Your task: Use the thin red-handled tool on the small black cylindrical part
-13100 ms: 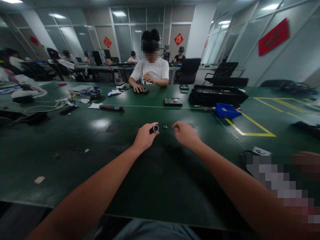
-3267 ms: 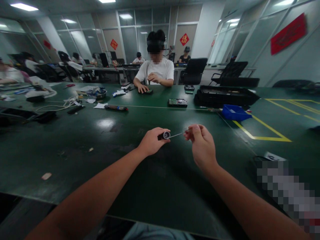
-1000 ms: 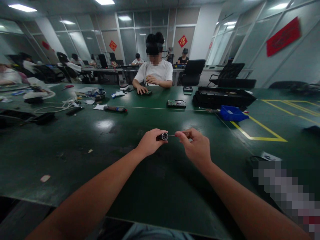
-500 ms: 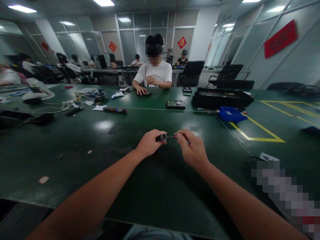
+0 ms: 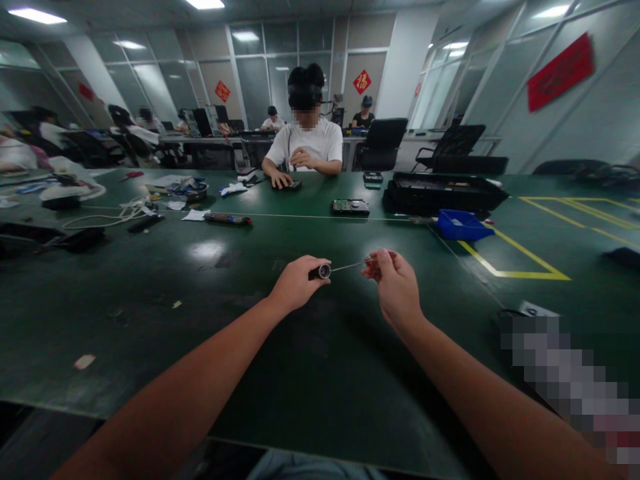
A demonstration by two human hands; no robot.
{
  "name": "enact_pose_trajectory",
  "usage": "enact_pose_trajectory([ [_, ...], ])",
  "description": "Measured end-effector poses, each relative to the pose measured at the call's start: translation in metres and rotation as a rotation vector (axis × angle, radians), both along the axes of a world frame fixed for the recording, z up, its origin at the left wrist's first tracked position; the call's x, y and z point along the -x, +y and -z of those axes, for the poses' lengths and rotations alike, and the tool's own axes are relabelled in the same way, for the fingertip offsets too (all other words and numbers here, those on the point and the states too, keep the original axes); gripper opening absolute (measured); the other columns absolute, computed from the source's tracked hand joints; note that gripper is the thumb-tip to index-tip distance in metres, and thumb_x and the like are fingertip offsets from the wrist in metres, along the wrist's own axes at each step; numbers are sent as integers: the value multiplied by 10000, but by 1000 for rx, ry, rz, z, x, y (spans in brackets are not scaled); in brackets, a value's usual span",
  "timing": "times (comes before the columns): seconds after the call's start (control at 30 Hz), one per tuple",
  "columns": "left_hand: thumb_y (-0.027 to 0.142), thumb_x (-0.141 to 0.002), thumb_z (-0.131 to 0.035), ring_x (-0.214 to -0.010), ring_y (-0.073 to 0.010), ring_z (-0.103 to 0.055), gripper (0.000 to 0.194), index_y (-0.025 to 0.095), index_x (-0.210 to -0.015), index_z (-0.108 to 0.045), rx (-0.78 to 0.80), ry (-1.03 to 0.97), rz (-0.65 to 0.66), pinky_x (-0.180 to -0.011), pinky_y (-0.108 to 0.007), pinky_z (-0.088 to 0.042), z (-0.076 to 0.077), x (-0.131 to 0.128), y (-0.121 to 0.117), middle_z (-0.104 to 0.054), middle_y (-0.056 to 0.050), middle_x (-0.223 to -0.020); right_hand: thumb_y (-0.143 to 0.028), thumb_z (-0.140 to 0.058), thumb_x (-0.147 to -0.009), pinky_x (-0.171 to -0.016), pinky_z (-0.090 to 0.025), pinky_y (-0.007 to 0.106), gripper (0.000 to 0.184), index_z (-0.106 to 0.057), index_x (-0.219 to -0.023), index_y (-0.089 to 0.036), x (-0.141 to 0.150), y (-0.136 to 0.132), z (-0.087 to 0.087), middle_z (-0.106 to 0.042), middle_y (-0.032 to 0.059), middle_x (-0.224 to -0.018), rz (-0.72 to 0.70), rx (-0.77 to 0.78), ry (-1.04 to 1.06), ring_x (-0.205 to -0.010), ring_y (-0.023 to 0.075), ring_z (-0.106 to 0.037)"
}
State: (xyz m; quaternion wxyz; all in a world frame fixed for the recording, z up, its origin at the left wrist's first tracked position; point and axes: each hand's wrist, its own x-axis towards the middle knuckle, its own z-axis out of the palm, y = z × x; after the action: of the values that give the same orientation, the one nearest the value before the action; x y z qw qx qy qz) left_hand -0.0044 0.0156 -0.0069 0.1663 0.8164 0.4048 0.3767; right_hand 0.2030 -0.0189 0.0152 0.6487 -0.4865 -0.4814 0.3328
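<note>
My left hand (image 5: pixel 296 283) is closed around a short black cylinder (image 5: pixel 324 271) whose round, metal-rimmed end faces me. In my right hand (image 5: pixel 395 283) is a slim screwdriver, pinched at its handle, which the fingers mostly hide. Its thin metal shaft (image 5: pixel 347 267) points left, and the tip meets the side of the cylinder near its rim; whether it goes in I cannot tell. Both hands are above the green table (image 5: pixel 280 373).
Ahead lie a circuit-board-faced drive (image 5: pixel 351 207), a blue bin (image 5: pixel 463 225) and a black tray (image 5: pixel 443 193). An electric screwdriver (image 5: pixel 227 219) and cables (image 5: pixel 113 217) are to the left. A co-worker (image 5: pixel 315 143) sits opposite, hands on a small dark device.
My right hand has drawn slightly right and up and turned over, so more of the shaft shows and it slants. My left hand keeps its grip on the cylinder almost in place.
</note>
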Motion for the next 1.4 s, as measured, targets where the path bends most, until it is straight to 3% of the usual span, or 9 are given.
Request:
enact_pose_trajectory([
  [0.2, 261, -806, -771, -990, -203, -655, 374, 213, -1169, -697, -6, 18, -3, -897, -348, -509, -3, -2, -4, -714, -45, -1102, -436, -507, -971, -722, -509, 344, 273, -621, -960, -188, 5, -11, -5, -669, 30, -793, -21, -80, -257, -722, 167, -637],
  [0.47, 255, -801, -777, -973, -193, -658, 376, 215, -1165, -694, 10, 10, -12, -870, -323, -505, -3, -4, -5, -719, -35, -1082, -404, -499, -976, -686, -498, 313, 261, -633, -984, -180, 8, -18, -10, -701, 34, -779, 8, -108, -420, -709, 165, -663],
  [0.7, 283, -794, -790, -959, -197, -665, 403, 212, -1177, -689, 26, 2, -21, -853, -323, -509, -3, -3, -5, -725, -36, -1063, -475, -664, -872, -507, -350, 266, 380, -558, -629, -202, 6, -26, -18, -571, -31, -546, 135, -152, -760, -479, 107, -500],
  [0.87, 296, -795, -790, -949, -199, -666, 379, 213, -1153, -696, 16, 18, -13, -844, -324, -504, -2, -3, -6, -728, -33, -1053, -473, -669, -873, -496, -332, 257, 410, -531, -598, -204, 5, -25, -18, -507, -52, -503, 171, -193, -800, -448, 88, -451],
  [1.0, 276, -793, -790, -954, -197, -664, 341, 209, -1117, -707, 7, 11, -8, -841, -317, -498, -2, -2, -6, -728, -33, -1052, -473, -673, -873, -498, -356, 261, 353, -593, -665, -199, 5, -26, -18, -566, -37, -540, 141, -200, -807, -459, 100, -495],
  [1.1, 263, -788, -792, -962, -197, -665, 341, 211, -1115, -709, 6, 3, -12, -847, -316, -496, -2, -2, -5, -729, -34, -1057, -423, -640, -904, -558, -429, 273, 238, -654, -845, -194, 6, -27, -17, -663, -4, -661, 63, -217, -790, -544, 131, -590],
  [1.23, 271, -789, -788, -962, -203, -667, 339, 222, -1116, -713, 16, 8, -20, -848, -321, -499, -2, -2, -5, -730, -35, -1060, -296, -540, -952, -723, -508, 301, 178, -612, -1073, -188, 7, -28, -16, -726, 52, -890, -83, -252, -760, -789, 177, -690],
  [1.4, 274, -794, -781, -978, -206, -665, 329, 224, -1113, -715, 25, 20, -15, -866, -327, -498, -1, -2, -4, -730, -34, -1066, -344, -470, -990, -708, -483, 318, 217, -641, -959, -214, 8, -30, -19, -710, 44, -848, -97, -240, -791, -759, 180, -668],
])
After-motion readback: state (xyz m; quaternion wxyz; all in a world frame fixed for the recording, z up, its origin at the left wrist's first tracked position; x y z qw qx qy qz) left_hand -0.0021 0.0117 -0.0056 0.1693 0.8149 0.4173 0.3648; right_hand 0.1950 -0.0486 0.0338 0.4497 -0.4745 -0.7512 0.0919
